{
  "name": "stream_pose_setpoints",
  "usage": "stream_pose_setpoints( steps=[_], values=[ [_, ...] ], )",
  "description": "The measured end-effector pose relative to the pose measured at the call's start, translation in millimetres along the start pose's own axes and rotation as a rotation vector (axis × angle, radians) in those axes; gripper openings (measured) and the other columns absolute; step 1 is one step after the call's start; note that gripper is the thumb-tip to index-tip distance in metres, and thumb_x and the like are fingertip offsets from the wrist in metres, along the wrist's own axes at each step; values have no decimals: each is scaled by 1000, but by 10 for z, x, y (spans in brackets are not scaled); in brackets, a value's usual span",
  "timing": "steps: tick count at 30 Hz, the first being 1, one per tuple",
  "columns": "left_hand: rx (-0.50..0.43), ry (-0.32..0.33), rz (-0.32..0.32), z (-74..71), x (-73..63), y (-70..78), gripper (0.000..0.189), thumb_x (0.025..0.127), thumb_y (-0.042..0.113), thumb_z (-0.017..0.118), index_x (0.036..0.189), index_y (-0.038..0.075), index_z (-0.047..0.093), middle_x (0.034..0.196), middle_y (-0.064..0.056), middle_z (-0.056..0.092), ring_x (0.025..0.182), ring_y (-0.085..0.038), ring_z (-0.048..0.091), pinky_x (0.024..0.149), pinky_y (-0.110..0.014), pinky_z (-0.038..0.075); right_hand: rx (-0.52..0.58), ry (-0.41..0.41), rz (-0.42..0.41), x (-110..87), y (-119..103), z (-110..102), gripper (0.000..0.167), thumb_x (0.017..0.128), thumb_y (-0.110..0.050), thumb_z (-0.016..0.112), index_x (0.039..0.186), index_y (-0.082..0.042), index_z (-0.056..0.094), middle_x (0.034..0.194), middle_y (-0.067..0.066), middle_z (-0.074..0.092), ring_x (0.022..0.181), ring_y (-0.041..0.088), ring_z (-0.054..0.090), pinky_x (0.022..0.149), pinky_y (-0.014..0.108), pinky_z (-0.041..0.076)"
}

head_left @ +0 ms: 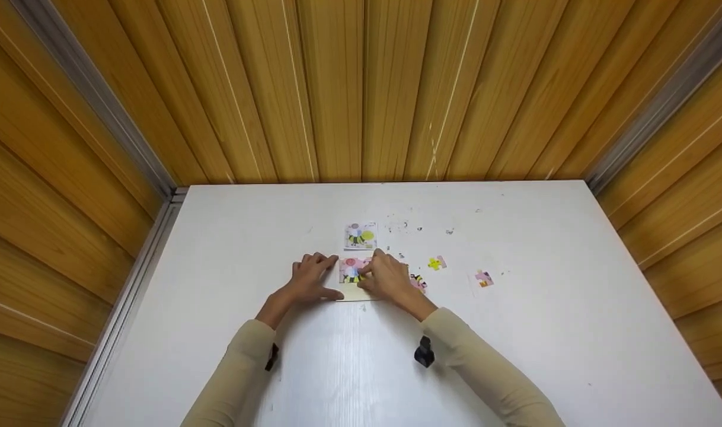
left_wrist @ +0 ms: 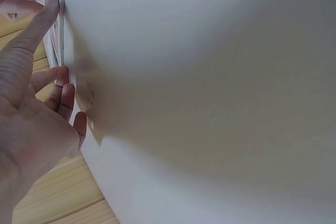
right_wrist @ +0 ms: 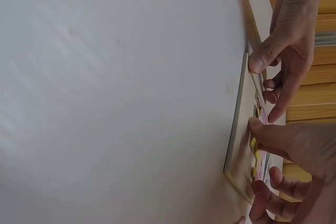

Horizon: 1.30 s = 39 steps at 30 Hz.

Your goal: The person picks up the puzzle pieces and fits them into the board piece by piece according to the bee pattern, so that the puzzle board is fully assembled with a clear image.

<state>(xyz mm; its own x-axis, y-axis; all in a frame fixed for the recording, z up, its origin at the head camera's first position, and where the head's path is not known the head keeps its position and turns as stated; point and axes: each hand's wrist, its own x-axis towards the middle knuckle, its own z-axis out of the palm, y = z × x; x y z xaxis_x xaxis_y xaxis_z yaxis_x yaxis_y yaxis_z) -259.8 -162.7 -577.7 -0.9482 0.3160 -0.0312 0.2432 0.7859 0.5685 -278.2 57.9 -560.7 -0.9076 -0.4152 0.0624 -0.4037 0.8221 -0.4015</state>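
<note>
A jigsaw puzzle board (head_left: 352, 292) of pale wood lies on the white table, its far part covered by pink pieces with a bee picture. My left hand (head_left: 309, 277) holds the board's left side, thumb at the near corner and index finger at the far one. Over the right part, my right hand (head_left: 387, 276) pinches a puzzle piece (right_wrist: 255, 145) with yellow on it, thumb and fingers at the picture's lower edge. The hand hides much of that piece. Just beyond the board lies a card (head_left: 361, 236) with a bee picture.
Right of the board lie loose puzzle pieces: one with a bee's face (head_left: 418, 281), partly behind my right hand, a yellow one (head_left: 437, 263), and a pink one (head_left: 484, 278) farther off. Small dark marks (head_left: 420, 229) spot the table. Wood-patterned walls (head_left: 337, 89) enclose it.
</note>
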Motion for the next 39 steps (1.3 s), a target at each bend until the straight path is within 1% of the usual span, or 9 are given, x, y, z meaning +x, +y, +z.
stream_pose_setpoints(
  steps=[3, 5, 10, 14, 21, 26, 32, 35, 39],
  values=[
    [5, -1, -2, 10, 11, -15, 91, 76, 38, 90, 150, 6, 50, 133, -17, 56, 120, -35, 45, 96, -54, 30, 17, -9, 4, 13, 21, -1, 34, 79, -31, 88, 110, -16, 82, 99, 8, 64, 84, 23, 60, 73, 48, 54],
    [7, -7, 0, 13, 17, -20, 90, 76, 38, 90, 151, 7, 49, 133, -17, 56, 120, -35, 45, 97, -55, 30, 23, -16, 5, 16, 39, -4, 40, 79, -33, 88, 114, -14, 80, 101, 9, 63, 86, 23, 59, 74, 48, 54],
    [7, -10, -6, 1, 14, -14, 90, 75, 39, 91, 151, 10, 51, 134, -16, 56, 121, -35, 45, 100, -54, 30, -22, -27, 20, 9, 83, -13, 58, 78, -43, 87, 125, -12, 74, 109, 14, 63, 93, 27, 60, 78, 51, 55],
    [8, -12, -8, -6, -1, -2, 90, 74, 40, 91, 150, 12, 52, 135, -15, 56, 121, -34, 45, 99, -54, 30, -48, -41, 39, 1, 118, -19, 64, 77, -50, 86, 128, -14, 73, 110, 14, 62, 92, 27, 60, 79, 50, 56],
    [-2, -22, 6, -7, -5, 0, 90, 75, 38, 91, 151, 11, 51, 135, -17, 55, 120, -35, 44, 99, -54, 29, -16, -64, 87, -3, 131, -56, 67, 75, -52, 87, 129, -16, 71, 106, 12, 60, 88, 23, 54, 79, 50, 54],
    [24, -8, 18, -9, 1, -9, 89, 75, 39, 91, 150, 11, 52, 133, -17, 55, 119, -36, 46, 96, -53, 30, -37, -57, 67, -13, 144, -45, 67, 77, -54, 85, 131, -17, 71, 104, 10, 58, 87, 22, 51, 74, 48, 53],
    [15, -8, 12, -8, 0, 0, 89, 74, 40, 91, 150, 12, 52, 133, -16, 56, 117, -35, 46, 96, -52, 30, -20, -39, 33, -35, 161, -14, 66, 79, -50, 85, 131, -12, 71, 105, 11, 57, 87, 22, 50, 75, 46, 53],
    [4, -9, 11, -9, 4, 2, 89, 74, 39, 91, 150, 12, 52, 133, -16, 56, 118, -35, 46, 96, -52, 30, 6, -46, 22, -24, 160, -18, 66, 79, -47, 86, 130, -9, 71, 103, 10, 57, 84, 20, 49, 72, 41, 50],
    [1, -9, 9, -17, 7, 0, 89, 74, 39, 91, 150, 12, 52, 134, -16, 56, 118, -35, 46, 97, -52, 30, 64, -76, 27, 8, 150, -62, 66, 80, -45, 86, 132, -7, 69, 97, 7, 56, 80, 17, 45, 67, 33, 41]
  ],
)
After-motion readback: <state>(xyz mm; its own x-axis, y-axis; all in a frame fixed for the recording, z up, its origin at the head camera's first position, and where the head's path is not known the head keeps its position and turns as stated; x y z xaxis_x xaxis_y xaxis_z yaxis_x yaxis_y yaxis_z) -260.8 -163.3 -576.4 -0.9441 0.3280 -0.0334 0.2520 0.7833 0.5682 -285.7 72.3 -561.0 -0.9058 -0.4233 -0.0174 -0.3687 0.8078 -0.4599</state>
